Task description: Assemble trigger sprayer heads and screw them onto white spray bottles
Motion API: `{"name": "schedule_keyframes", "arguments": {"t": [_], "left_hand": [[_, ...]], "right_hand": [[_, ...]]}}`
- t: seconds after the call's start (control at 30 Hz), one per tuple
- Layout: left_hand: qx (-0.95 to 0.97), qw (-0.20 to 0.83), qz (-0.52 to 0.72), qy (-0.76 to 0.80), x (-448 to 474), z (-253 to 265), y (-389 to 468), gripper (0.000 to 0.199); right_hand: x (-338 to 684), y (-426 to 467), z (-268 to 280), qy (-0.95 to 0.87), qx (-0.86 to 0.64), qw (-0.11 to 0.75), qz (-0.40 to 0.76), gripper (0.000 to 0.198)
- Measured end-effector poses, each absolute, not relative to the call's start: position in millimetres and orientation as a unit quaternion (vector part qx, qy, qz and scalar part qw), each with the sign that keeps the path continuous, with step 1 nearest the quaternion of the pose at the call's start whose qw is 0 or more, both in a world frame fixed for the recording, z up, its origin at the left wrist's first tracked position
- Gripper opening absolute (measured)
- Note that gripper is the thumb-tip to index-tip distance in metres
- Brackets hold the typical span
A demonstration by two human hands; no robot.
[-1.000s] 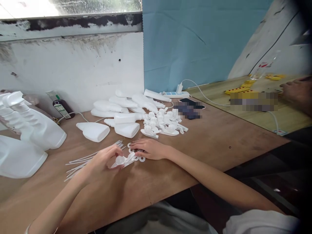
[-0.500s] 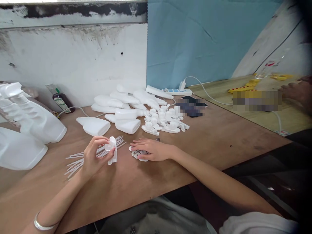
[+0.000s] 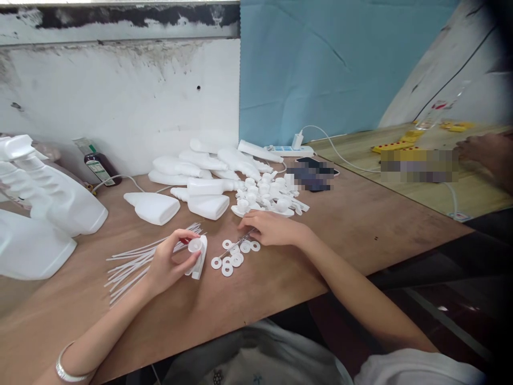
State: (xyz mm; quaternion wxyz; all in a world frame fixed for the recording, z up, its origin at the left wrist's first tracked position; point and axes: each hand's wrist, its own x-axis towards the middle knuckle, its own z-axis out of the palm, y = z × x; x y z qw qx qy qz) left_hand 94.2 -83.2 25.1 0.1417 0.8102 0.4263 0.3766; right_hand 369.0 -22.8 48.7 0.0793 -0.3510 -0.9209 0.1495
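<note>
In my left hand [image 3: 176, 262] is a white plastic spray trigger head [image 3: 200, 256], pinched between thumb and fingers with its round cap facing me. My right hand [image 3: 272, 227] has its fingers curled around the upper end of a thin metal tool [image 3: 236, 244], whose shaft slants down to the left over a small group of flat white ring washers [image 3: 227, 262]. The tool's exact kind is unclear, and its upper end is partly hidden by the fingers. Several thin white tubes [image 3: 132, 262] lie loosely bundled beside and behind my left hand.
A pile of white spray trigger heads [image 3: 268, 192] lies beyond my right hand, next to several white bottles [image 3: 160, 208]. Large white bottles [image 3: 60, 198] stand at the left. Behind are a dark bottle [image 3: 98, 166] and a power strip [image 3: 286, 151]. Another person's hand [image 3: 484, 155] shows at far right.
My right hand has lifted off the washers and moved up and right to the tool, uncovering the rings. My left hand has shifted slightly right and down with the trigger head.
</note>
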Motion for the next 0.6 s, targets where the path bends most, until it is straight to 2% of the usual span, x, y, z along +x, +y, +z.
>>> {"name": "schedule_keyframes", "arguments": {"t": [0.17,0.37,0.47,0.6], "left_hand": [[0.791,0.241,0.365,0.428,95.3,24.1,-82.7,0.018],[0.734,0.337,0.383,0.449,103.8,21.0,-83.9,0.029],[0.701,0.391,0.379,0.461,110.9,22.2,-82.5,0.034],[0.67,0.497,0.332,0.44,120.3,24.1,-80.2,0.04]], "right_hand": [[369.5,-19.1,43.1,-0.925,-0.359,0.054,0.11,0.014],[370.5,-25.3,59.9,-0.914,-0.33,0.086,0.22,0.013],[373.1,-28.9,72.1,-0.893,-0.312,0.163,0.28,0.014],[371.9,-35.0,78.0,-0.818,-0.276,0.357,0.357,0.016]]}}
